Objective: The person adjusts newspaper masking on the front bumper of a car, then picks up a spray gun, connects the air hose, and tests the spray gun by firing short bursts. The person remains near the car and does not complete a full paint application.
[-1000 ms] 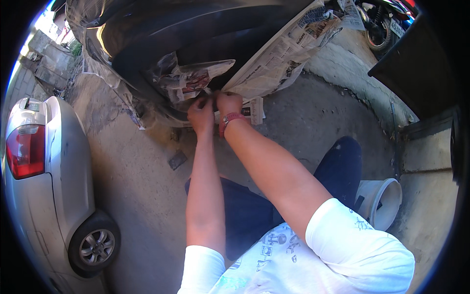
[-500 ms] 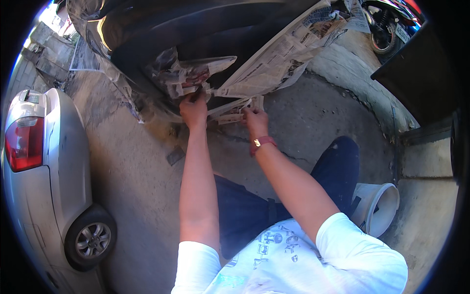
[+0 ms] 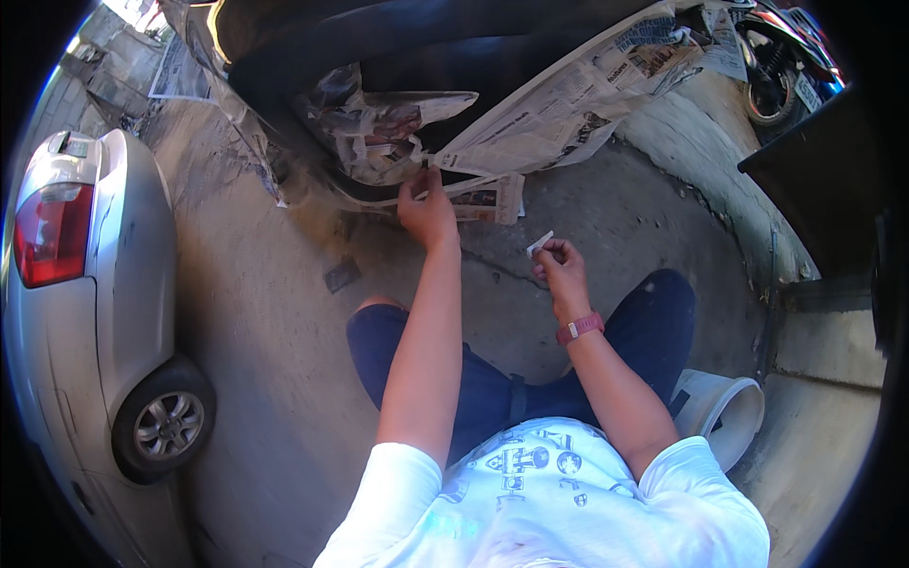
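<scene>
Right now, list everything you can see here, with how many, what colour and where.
newspaper sheets: several, printed grey-white, taped over the dark car body at top
tape strip: one, pale, in the right hand's fingertips
silver car: one, far left, red tail light
bucket: one, white, lower right beside the leg
motorbike: one, top right
concrete ground: grey, cracked, underneath
left hand: one, pressing the newspaper's lower edge
right hand: one, red wrist strap, held apart from the paper
</scene>
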The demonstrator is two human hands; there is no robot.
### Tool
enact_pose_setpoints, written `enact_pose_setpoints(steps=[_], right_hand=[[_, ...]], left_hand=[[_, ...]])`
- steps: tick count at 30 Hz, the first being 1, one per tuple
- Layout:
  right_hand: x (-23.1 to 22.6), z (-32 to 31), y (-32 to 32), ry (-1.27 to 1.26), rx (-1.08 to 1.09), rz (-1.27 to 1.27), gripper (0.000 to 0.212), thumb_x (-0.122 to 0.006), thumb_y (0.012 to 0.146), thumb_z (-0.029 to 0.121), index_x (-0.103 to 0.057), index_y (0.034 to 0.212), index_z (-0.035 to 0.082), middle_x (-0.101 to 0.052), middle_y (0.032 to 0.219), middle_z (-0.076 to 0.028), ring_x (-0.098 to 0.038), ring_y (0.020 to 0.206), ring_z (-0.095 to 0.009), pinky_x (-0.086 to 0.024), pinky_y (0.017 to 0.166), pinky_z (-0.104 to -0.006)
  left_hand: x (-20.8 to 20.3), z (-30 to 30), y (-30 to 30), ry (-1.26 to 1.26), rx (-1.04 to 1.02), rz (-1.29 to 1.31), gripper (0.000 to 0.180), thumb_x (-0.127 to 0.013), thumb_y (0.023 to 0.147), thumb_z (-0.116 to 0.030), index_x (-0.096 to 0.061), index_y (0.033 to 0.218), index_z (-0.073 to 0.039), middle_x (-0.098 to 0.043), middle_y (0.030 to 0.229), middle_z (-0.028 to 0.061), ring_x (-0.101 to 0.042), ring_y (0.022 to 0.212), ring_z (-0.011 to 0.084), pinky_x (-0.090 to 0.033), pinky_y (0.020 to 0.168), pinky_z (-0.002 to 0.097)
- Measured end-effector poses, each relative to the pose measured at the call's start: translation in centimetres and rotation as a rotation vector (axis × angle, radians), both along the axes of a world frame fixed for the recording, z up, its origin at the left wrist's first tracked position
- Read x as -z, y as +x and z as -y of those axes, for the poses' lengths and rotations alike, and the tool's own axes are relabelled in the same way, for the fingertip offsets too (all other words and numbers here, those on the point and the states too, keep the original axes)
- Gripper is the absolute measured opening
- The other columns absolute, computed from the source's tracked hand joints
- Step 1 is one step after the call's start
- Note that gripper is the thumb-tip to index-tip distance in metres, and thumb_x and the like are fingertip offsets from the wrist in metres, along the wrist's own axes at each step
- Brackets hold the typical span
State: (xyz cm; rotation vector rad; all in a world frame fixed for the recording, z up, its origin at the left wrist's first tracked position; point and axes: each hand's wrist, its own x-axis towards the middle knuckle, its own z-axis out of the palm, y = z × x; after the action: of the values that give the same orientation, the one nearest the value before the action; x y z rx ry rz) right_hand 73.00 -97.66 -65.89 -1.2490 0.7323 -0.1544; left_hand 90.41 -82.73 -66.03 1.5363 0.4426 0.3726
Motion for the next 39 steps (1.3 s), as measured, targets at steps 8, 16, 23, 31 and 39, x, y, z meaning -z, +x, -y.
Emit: enact_pose_setpoints(steps=[8, 16, 23, 31, 39], right_hand=[[0.5, 0.3, -1.0, 0.001, -0.036, 0.01, 0.02, -0.075, 0.091, 0.01, -0.063, 0.106, 0.004, -0.069, 0.091, -0.004, -0.062, 0.07, -0.01, -0.05, 0.067, -0.0248], [1.0, 1.0, -1.5, -0.008, -0.028, -0.001, 0.021, -0.075, 0.091, 0.011, -0.063, 0.107, 0.003, -0.068, 0.092, -0.004, -0.061, 0.07, -0.01, -0.05, 0.066, -0.0248], [-0.7, 0.5, -0.9, 0.026, 0.009, 0.03, 0.019, -0.073, 0.092, 0.01, -0.061, 0.107, 0.005, -0.067, 0.094, -0.004, -0.059, 0.071, -0.009, -0.049, 0.065, -0.0245], [-3.4, -0.6, 5.7, -0.347, -0.031, 0.208, 0.024, -0.075, 0.091, 0.01, -0.061, 0.11, 0.004, -0.066, 0.108, -0.008, -0.064, 0.089, -0.012, -0.051, 0.073, -0.027], [-4.8, -0.8, 11.0, -0.215, -0.175, 0.117, 0.027, -0.073, 0.092, 0.008, -0.066, 0.114, -0.006, -0.071, 0.1, -0.011, -0.068, 0.082, -0.016, -0.054, 0.069, -0.0293]], left_hand=[[-1.3, 0.9, 1.6, 0.148, -0.149, -0.115, 0.03, -0.085, 0.084, -0.029, -0.079, 0.097, -0.003, -0.079, 0.092, 0.0128, -0.075, 0.088, 0.0293, -0.055, 0.083, 0.0408], [-0.5, 1.7, 2.2, 0.054, -0.165, -0.181, 0.028, -0.084, 0.083, -0.028, -0.08, 0.094, -0.003, -0.08, 0.093, 0.0132, -0.076, 0.091, 0.0298, -0.056, 0.085, 0.0405], [-0.5, 1.4, 1.5, 0.128, -0.019, -0.077, 0.024, -0.078, 0.087, -0.023, -0.078, 0.094, -0.001, -0.079, 0.091, 0.0118, -0.075, 0.086, 0.0251, -0.055, 0.081, 0.0375], [-0.3, 2.1, -2.9, 0.063, 0.359, 0.118, 0.02, -0.078, 0.088, -0.018, -0.074, 0.094, 0.0, -0.071, 0.077, 0.0043, -0.063, 0.073, 0.0111, -0.051, 0.07, 0.0298], [-0.5, 2.9, -7.1, 0.105, 0.506, 0.193, 0.01, -0.074, 0.094, -0.012, -0.076, 0.098, -0.002, -0.069, 0.08, -0.0003, -0.06, 0.074, 0.005, -0.048, 0.067, 0.024]])
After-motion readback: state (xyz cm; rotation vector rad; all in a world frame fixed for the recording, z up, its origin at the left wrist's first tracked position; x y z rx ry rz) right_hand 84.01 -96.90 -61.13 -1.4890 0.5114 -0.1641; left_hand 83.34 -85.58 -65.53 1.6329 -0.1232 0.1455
